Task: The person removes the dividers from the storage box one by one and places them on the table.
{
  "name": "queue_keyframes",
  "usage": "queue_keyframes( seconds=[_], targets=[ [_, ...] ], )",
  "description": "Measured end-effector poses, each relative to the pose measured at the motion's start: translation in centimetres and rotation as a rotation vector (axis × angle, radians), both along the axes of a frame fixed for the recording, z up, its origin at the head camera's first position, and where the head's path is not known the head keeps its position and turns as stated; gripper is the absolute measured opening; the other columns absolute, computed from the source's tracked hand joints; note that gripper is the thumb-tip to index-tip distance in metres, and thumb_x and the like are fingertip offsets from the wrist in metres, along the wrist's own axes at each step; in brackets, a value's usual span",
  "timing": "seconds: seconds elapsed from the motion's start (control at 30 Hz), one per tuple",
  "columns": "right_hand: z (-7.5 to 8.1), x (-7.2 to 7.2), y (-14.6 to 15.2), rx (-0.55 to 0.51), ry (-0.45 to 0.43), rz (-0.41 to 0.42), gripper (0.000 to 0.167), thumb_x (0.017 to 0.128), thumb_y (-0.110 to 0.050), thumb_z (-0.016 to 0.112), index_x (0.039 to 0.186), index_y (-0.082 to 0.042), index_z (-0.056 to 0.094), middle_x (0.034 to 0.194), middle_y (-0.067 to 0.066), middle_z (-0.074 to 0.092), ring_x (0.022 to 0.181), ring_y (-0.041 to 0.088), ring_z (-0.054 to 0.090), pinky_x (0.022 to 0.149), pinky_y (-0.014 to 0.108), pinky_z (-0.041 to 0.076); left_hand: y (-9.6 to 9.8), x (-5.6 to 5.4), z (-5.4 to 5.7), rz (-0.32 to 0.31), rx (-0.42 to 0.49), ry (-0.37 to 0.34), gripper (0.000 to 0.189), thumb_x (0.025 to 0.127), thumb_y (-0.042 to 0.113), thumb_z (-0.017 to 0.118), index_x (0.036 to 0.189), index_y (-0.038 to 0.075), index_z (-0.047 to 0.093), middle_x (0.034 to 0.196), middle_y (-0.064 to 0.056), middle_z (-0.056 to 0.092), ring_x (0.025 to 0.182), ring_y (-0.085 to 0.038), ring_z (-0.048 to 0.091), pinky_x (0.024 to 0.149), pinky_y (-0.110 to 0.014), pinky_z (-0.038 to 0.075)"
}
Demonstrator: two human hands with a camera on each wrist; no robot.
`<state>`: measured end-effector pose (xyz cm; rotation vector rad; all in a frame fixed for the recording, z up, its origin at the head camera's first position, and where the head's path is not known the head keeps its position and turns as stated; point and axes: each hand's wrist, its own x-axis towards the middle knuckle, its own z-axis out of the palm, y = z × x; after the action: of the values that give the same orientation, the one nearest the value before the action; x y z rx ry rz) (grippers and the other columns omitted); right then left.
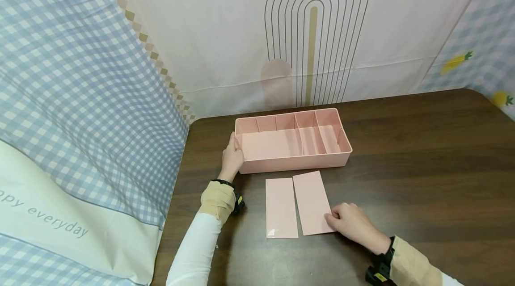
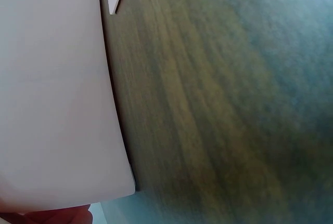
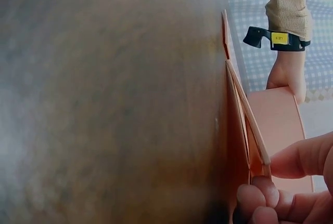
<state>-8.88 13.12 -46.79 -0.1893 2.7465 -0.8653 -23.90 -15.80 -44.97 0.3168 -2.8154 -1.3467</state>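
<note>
A long pink divided box (image 1: 293, 163) stands on the brown table. My left hand (image 1: 232, 157) holds its left end, fingers along the end wall; part of that grip is hidden. In the left wrist view the box's wall (image 2: 57, 104) fills the left side, with reddish fingers (image 2: 60, 216) at its end. Two flat pink panels lie in front of the box. My right hand (image 1: 356, 221) pinches the near right corner of the right panel (image 1: 311, 203) between thumb and fingers. The right wrist view shows this panel (image 3: 250, 115) tilted, its pinched edge raised. The left panel (image 1: 281, 208) lies flat beside it.
Inside the box, upright partitions (image 1: 309, 136) form compartments on the right; a wider section is at the left. A white patterned cloth (image 1: 225, 44) hangs behind the table (image 1: 426, 178), and a blue checked cloth (image 1: 100, 98) hangs along its left edge.
</note>
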Motion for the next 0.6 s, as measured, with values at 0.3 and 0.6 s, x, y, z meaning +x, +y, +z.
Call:
queue_keyframes(
  seconds=[0.3, 0.6],
  targets=[
    [0.02, 0.03, 0.1, 0.002, 0.027, 0.014, 0.041, 0.079, -0.017, 0.059, 0.045, -0.012, 0.036, 0.044, -0.007, 0.028, 0.041, 0.007, 0.03, 0.042, 0.018, 0.019, -0.01, -0.03, -0.02, -0.003, -0.002, 0.007, 0.046, 0.098, 0.025, 0.018, 0.143, 0.014, 0.015, 0.143, -0.012, 0.029, 0.129, -0.027, 0.03, 0.105, -0.041, 0.027],
    [0.22, -0.17, -0.1, 0.024, -0.04, 0.008, 0.04, 0.08, -0.013, 0.057, 0.044, -0.012, 0.038, 0.043, -0.006, 0.03, 0.04, 0.009, 0.033, 0.041, 0.019, 0.021, -0.02, 0.03, -0.04, -0.006, 0.003, 0.009, 0.046, 0.098, 0.025, 0.018, 0.143, 0.014, 0.015, 0.142, -0.013, 0.03, 0.129, -0.027, 0.03, 0.105, -0.042, 0.026]
  ],
)
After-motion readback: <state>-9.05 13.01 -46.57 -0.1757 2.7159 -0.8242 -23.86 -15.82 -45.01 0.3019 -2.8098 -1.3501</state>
